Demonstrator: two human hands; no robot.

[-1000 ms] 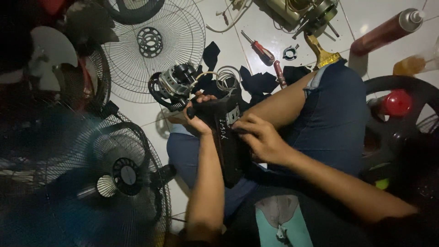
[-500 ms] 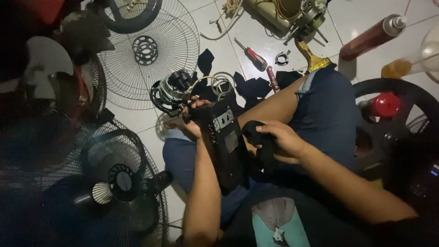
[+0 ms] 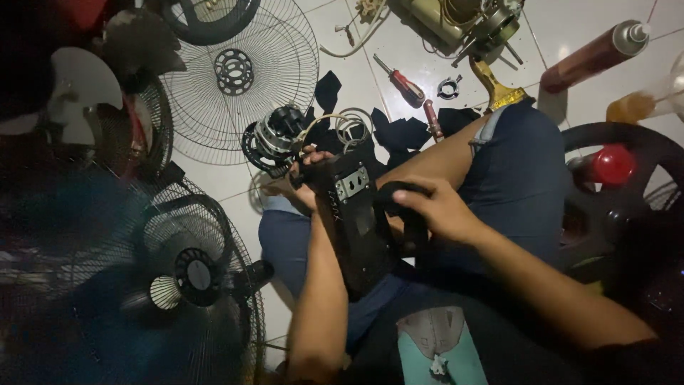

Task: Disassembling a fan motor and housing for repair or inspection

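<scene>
I sit cross-legged on a tiled floor in blue jeans. My left hand (image 3: pixel 308 178) grips the top end of a long black fan housing (image 3: pixel 360 228) with a metal plate on it, held over my lap. My right hand (image 3: pixel 434 210) closes on a black rounded part (image 3: pixel 399 196) against the housing's right side. Just beyond the housing lies a fan motor (image 3: pixel 274 135) with a coiled wire (image 3: pixel 353 128).
Wire fan grilles (image 3: pixel 285 64) lie ahead and at left (image 3: pixel 199 285). A red-handled screwdriver (image 3: pixel 406 84), a brush (image 3: pixel 499 85), a spray can (image 3: pixel 591 50), black cloth pieces (image 3: pixel 399 132) and a black fan base with a red cap (image 3: pixel 609 164) surround me.
The housing has turned so its plated face points up. My right hand slid from the housing's middle to the black part at its right side. The view shifted slightly.
</scene>
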